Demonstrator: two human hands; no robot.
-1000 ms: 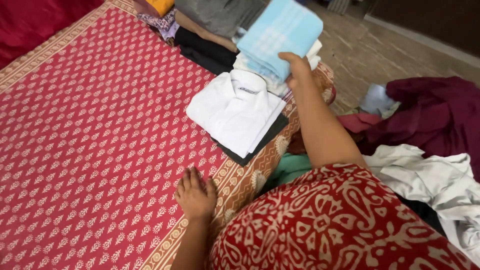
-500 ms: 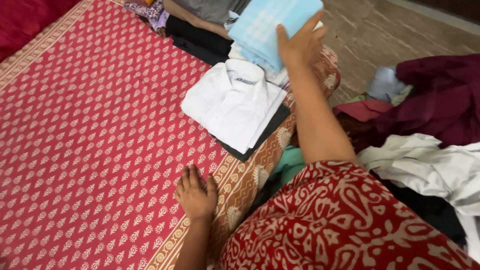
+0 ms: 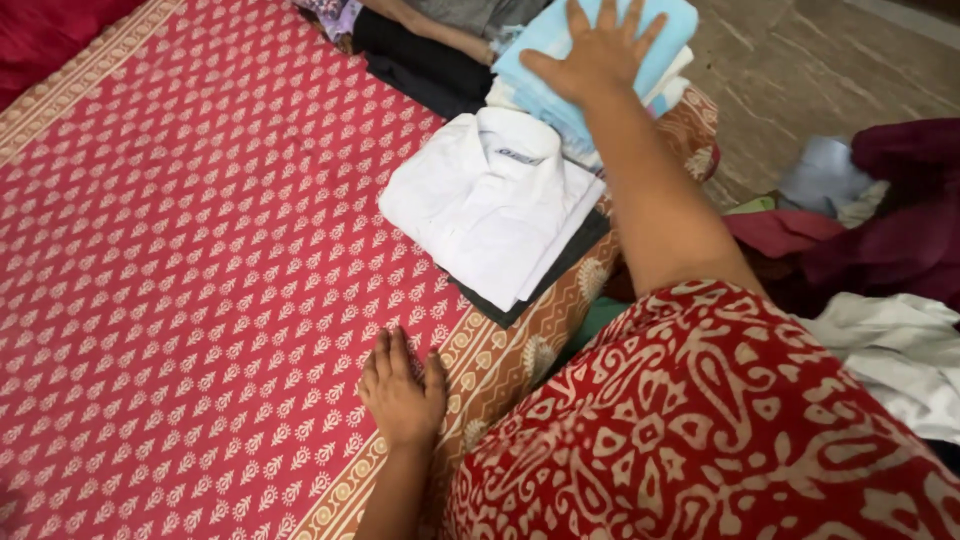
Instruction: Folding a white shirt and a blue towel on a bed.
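Pale blue cloth (image 3: pixel 600 50): soft, folded, lying under right hand (image 3: pixel 598 55), fingers spread.
Left hand (image 3: pixel 400 385): flat, fingers together, on red printed sheet (image 3: pixel 180 250).

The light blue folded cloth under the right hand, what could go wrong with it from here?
1. The light blue folded cloth tops a stack close to the edge of the red printed bedspread; the right hand pressing flat on it might tip the stack off toward the floor.
2. The stack abuts the folded white shirt, so a sideways push may rumple its collar.
3. The left hand braces near the bedspread's border and could slip.
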